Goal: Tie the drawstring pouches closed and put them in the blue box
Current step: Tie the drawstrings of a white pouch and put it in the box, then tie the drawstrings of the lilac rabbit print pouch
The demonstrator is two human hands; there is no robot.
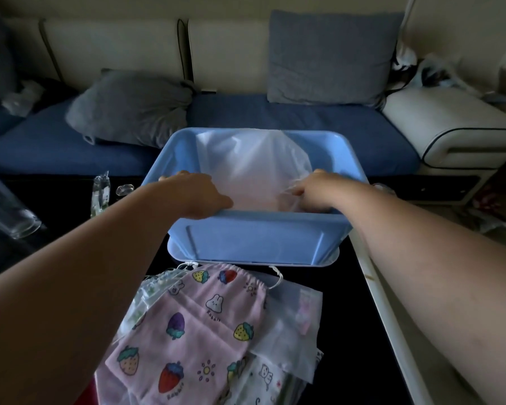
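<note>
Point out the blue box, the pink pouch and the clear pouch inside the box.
blue box [257, 241], head view, near wall.
pink pouch [199, 331], head view, middle of fabric.
clear pouch [251, 162], head view, upper middle.

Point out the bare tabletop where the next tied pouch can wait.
Bare tabletop lies right of the pouch pile, up to the white edge. Left of the blue box is crowded: plastic packet, glass jar, a forearm across. The pile fills the front.
</note>
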